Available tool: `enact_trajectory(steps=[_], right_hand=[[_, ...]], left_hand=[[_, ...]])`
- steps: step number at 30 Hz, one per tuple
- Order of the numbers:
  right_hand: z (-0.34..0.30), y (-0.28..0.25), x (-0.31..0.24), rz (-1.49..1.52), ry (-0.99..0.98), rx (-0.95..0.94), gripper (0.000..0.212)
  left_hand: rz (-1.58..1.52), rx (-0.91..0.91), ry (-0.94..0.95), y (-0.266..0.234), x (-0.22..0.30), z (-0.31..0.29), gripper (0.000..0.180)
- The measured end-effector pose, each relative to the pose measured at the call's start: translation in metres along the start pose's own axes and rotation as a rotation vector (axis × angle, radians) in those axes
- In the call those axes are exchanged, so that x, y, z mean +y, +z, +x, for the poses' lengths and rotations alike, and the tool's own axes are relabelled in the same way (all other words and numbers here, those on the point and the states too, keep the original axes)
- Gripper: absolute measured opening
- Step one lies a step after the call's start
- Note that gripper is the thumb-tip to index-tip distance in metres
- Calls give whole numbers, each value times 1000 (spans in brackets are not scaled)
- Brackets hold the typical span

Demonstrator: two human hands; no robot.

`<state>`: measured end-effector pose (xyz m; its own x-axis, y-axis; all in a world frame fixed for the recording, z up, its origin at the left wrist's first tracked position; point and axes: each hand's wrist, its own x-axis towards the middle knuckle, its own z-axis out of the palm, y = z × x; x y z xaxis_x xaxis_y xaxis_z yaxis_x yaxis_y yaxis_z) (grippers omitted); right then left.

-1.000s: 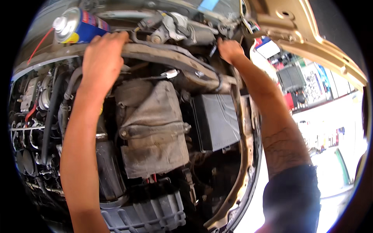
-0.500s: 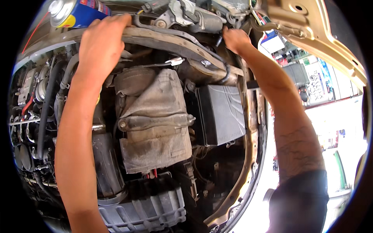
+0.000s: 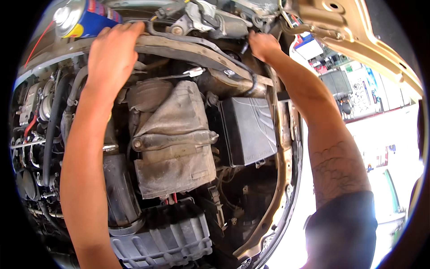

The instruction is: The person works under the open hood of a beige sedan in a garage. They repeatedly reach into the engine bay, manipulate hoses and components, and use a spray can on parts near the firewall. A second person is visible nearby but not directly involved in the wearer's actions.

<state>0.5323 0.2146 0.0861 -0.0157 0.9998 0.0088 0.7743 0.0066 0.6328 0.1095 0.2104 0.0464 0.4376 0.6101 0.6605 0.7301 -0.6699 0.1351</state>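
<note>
My left hand (image 3: 112,56) reaches up to the cowl edge (image 3: 163,48) at the back of the engine bay, its fingers curled over the metal. Beside its fingertips stands a blue-and-yellow spray can (image 3: 85,20) with a red straw. Farther right, my right hand (image 3: 265,45) is closed beside the silver cylindrical wiper motor (image 3: 229,27). A short dark rod (image 3: 244,47) sticks out below its fingers; what they grip is mostly hidden. A cable in ribbed sleeve (image 3: 210,45) runs along the cowl between my hands.
A cloth-wrapped battery (image 3: 174,166) sits under a strap bracket, with a black fuse box cover (image 3: 251,130) to its right. Nearer lies the ribbed air filter housing (image 3: 161,242). The engine (image 3: 36,121) is at left; the raised gold hood (image 3: 358,27) hangs at upper right.
The view has shifted slightly, so most things sit a little farther left. Both hands keep their places at the cowl and beside the wiper motor.
</note>
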Motion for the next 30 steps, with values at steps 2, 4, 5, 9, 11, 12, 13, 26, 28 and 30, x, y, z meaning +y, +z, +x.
enact_trajectory(steps=[2, 4, 5, 9, 11, 12, 13, 26, 28, 30], right_hand=[[-16, 13, 13, -65, -45, -21, 32], [-47, 13, 13, -3, 79, -60, 37], [-46, 18, 13, -16, 64, -121, 46], [-2, -15, -18, 31, 196, -191, 37], [-10, 6, -26, 19, 236, -191, 31], [-16, 9, -15, 15, 184, -168, 32], [-14, 2, -15, 27, 114, -134, 33], [-17, -19, -23, 210, 425, -238, 49], [-18, -10, -9, 276, 414, -183, 42], [-26, -18, 13, 179, 195, -123, 35]], left_hand=[[35, -11, -17, -2, 3, 4, 35], [27, -99, 42, 10, 11, 8, 38], [32, -65, 9, 9, 13, 6, 38], [0, -3, -25, 1, 4, 7, 35], [-19, 5, -4, 4, 9, 2, 34], [-31, 15, 26, 7, 9, 2, 34], [-22, 14, 46, 5, -1, -3, 34], [52, -49, 20, -5, 20, 17, 41], [43, -50, 36, -8, 28, 20, 41], [78, -108, 12, -15, 29, 21, 40]])
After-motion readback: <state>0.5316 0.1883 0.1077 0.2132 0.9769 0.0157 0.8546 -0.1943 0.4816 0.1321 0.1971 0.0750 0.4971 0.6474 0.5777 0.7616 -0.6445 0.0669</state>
